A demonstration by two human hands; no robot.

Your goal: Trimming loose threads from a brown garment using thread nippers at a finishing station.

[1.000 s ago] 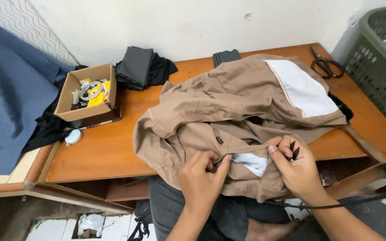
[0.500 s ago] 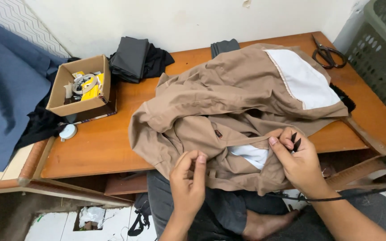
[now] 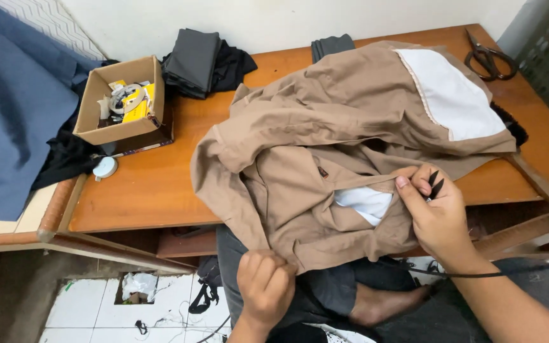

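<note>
1. Lower now than half a second ago, the left hand (image 3: pixel 265 286) grips the jacket's (image 3: pixel 344 146) bottom hem in a closed fist.
2. Soft tan cloth (white lining showing) sprawls rumpled over the wooden table (image 3: pixel 154 184).
3. The right hand (image 3: pixel 436 209) pinches a fold, holding small black snips (image 3: pixel 434 184).

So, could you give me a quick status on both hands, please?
Left hand gripping brown cloth garment at hem. Right hand pinching it, holding small black snips. Nothing obstructing.
</note>
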